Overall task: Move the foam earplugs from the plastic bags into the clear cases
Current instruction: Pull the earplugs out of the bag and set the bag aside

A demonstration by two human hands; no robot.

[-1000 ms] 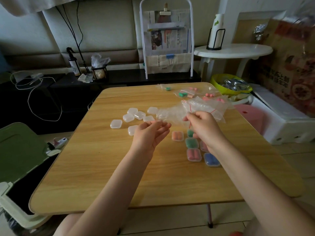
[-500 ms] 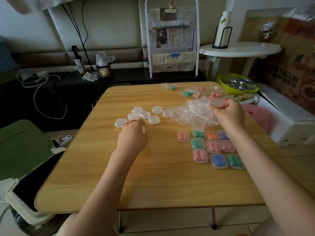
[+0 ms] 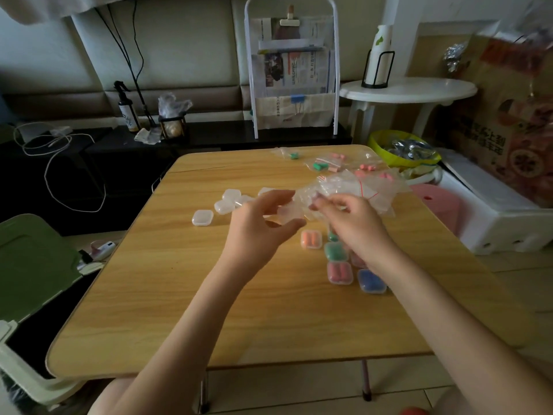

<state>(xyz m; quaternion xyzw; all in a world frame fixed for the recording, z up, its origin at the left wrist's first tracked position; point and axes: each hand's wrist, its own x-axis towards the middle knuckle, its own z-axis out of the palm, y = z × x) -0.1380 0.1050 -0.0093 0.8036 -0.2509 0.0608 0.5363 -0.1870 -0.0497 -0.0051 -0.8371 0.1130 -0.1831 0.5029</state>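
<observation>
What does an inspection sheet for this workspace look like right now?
Surface: wooden table.
Job's things: filled cases in rows; empty cases left; bagged earplugs far side; crumpled plastic bags.
Clutter: nothing seen on the table.
Hands: left hand holds a clear case; right hand pinches something small, too blurred to name.
Cables: white cable on dark furniture left.
Surroundings: white round table, paper rack, green bin.

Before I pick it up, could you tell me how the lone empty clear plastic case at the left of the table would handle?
The lone clear plastic case looks rigid, so it probably keeps its shape when pinched. Small and empty, it is likely very light and may skid on the smooth wooden table. Lying flat, it seems unlikely to roll.
</observation>
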